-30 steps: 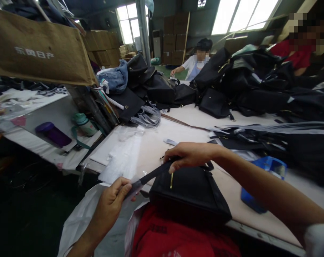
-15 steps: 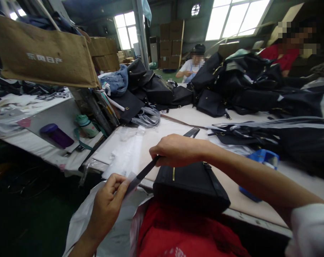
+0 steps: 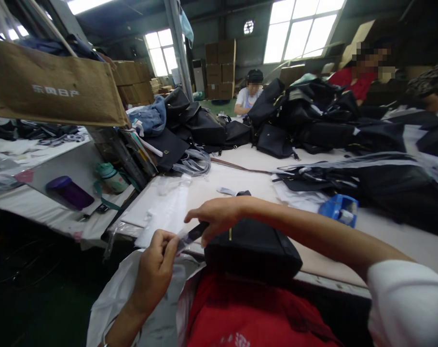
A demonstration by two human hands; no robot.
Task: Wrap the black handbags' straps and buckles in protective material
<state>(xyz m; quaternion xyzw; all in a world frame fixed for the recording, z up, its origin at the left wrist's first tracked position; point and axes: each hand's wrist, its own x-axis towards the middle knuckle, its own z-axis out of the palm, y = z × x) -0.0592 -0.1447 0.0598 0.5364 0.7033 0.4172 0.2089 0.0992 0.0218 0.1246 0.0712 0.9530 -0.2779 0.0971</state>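
Note:
My left hand (image 3: 158, 260) pinches the end of a clear plastic sleeve (image 3: 183, 242) that covers part of a dark strap (image 3: 197, 232). My right hand (image 3: 216, 215) reaches across from the right, its thumb and fingers around the strap just above the sleeve. Beneath my right forearm, a black bag (image 3: 253, 250) with a gold zip lies at the table edge, against my red apron. Beyond my right wrist, a strap end with a piece of plastic film (image 3: 227, 191) rests on the table.
Black bags (image 3: 277, 140) are heaped along the table's far side. A blue container (image 3: 338, 210) sits to the right. A tan bag (image 3: 60, 86) hangs at upper left, above a purple bottle (image 3: 70, 193). Two people are across the table.
My right hand has moved left and down along the strap, closer to my left hand. Less strap shows between them. The view has shifted slightly.

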